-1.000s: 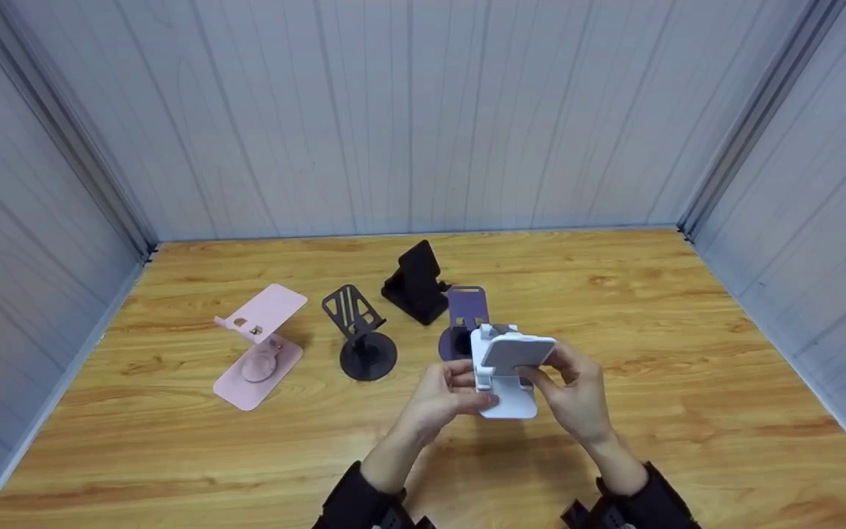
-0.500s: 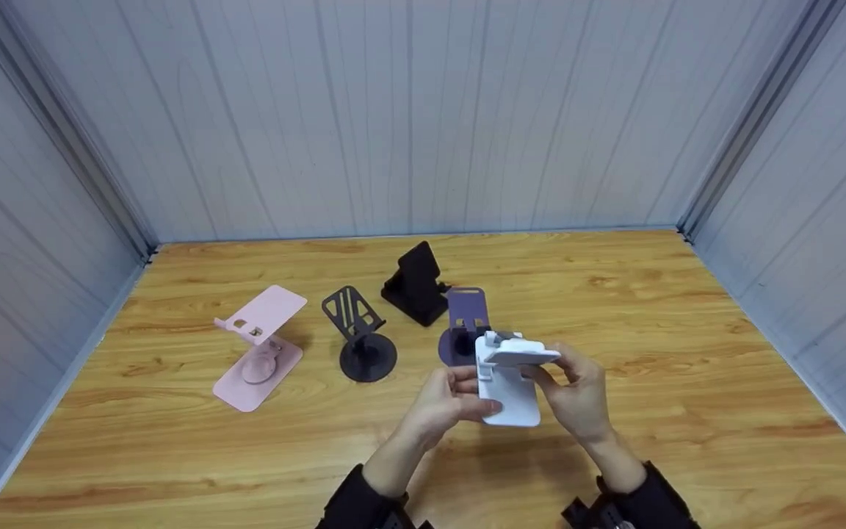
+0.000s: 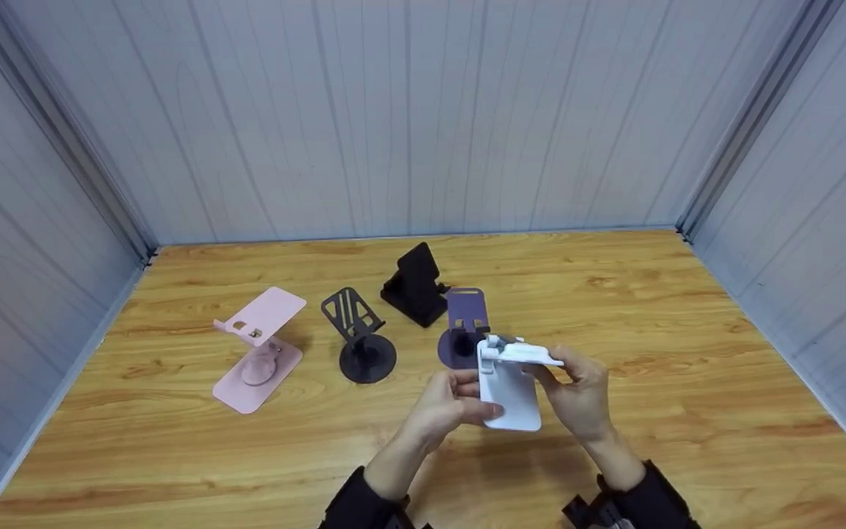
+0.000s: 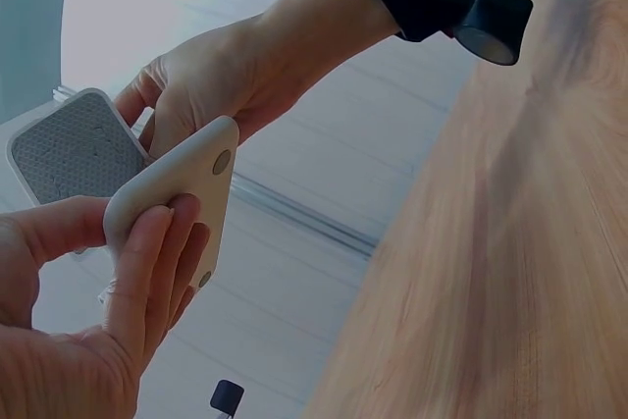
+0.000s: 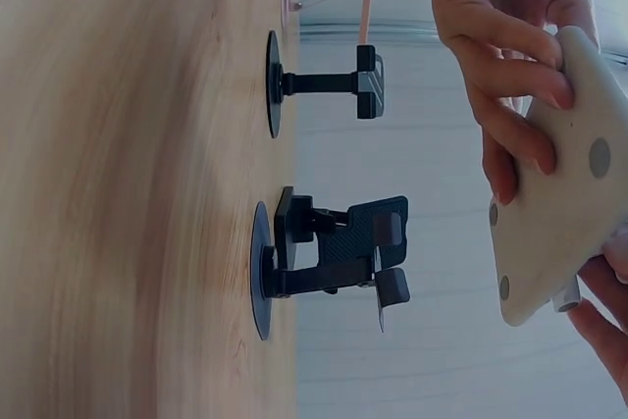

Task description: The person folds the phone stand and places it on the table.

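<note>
Here, above a wooden table (image 3: 687,367) walled by grey panels, a person works a white phone stand (image 3: 511,386) with both bare hands. Reading left to right: a pink stand (image 3: 258,353) sits unfolded at the far left, a dark round-based stand (image 3: 358,334) beside it, a black stand (image 3: 416,283) nearer the back wall, then a purple stand (image 3: 463,327) partly hidden behind the white one. The left hand (image 3: 449,400) grips the white stand's base plate, thumb and fingers curled round its edge; the right hand (image 3: 577,397) holds the hinged upper plate from the other side, fingers wrapped round it. The white stand is off the table, held between the two hands just in front of the purple one.

The risk, as it looks from here: the grip is on smooth edges only, so a stiff hinge giving way suddenly could pinch a fingertip or flip the stand out of the hands and onto the purple stand just behind it.

The count: five stands in all, one each of pink, dark grey, black, purple and white; four rest on the table, one is in hand; two hands.
</note>
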Tool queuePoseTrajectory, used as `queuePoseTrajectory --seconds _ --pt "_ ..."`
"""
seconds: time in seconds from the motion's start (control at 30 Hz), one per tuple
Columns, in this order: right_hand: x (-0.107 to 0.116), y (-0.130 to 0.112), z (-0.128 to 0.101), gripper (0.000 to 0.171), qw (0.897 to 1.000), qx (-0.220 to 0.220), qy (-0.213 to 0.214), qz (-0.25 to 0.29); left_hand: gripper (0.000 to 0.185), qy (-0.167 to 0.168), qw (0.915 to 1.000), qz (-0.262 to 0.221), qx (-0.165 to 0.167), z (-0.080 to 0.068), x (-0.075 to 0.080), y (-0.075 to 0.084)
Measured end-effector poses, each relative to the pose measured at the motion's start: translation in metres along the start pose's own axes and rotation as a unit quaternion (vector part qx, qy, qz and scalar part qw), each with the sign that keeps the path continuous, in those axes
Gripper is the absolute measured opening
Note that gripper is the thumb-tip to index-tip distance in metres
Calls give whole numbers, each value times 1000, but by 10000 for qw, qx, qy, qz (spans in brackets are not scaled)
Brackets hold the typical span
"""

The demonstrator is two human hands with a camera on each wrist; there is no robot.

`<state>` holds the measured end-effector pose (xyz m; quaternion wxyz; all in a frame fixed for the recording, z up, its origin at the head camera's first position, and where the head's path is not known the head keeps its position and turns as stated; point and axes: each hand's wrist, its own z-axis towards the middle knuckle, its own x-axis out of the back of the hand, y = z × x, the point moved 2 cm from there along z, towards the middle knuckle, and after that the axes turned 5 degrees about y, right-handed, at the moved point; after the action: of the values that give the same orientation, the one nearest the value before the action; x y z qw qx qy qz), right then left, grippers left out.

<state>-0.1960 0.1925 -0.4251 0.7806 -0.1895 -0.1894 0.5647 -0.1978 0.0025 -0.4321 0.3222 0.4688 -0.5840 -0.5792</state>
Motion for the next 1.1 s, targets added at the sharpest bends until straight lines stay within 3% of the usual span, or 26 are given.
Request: queuePoseTrajectory --seconds 0.1,0.17,0.43,0.6,0.73,0.83,0.93,1.1 --pt "0 2 0 44 9986 383 221 -297 57 5 10000 -4 6 -1 -1 1" --pt "-1 3 0 51 9959 635 374 -531 57 12 10000 -7 -9 -2 -2 2" --pt "-1 5 -2 39 9935 905 434 -528 59 -49 9999 -38 -114 -4 -3 2" --pt "0 5 -1 46 9906 994 486 -807 58 -16 9999 -96 -107 -4 -3 4" --pt "1 5 -2 37 9865 1113 413 -1132 57 19 9998 -165 -80 -5 -3 5" --pt "2 1 -1 28 9867 951 177 -1305 58 74 9997 -205 -76 -5 -2 7" --pt "3 -4 3 20 9880 524 -184 -1439 61 188 9995 -231 -111 -5 0 8" --pt "6 -16 9 27 9863 -476 -637 -1447 62 366 9988 -274 -167 -4 3 7"
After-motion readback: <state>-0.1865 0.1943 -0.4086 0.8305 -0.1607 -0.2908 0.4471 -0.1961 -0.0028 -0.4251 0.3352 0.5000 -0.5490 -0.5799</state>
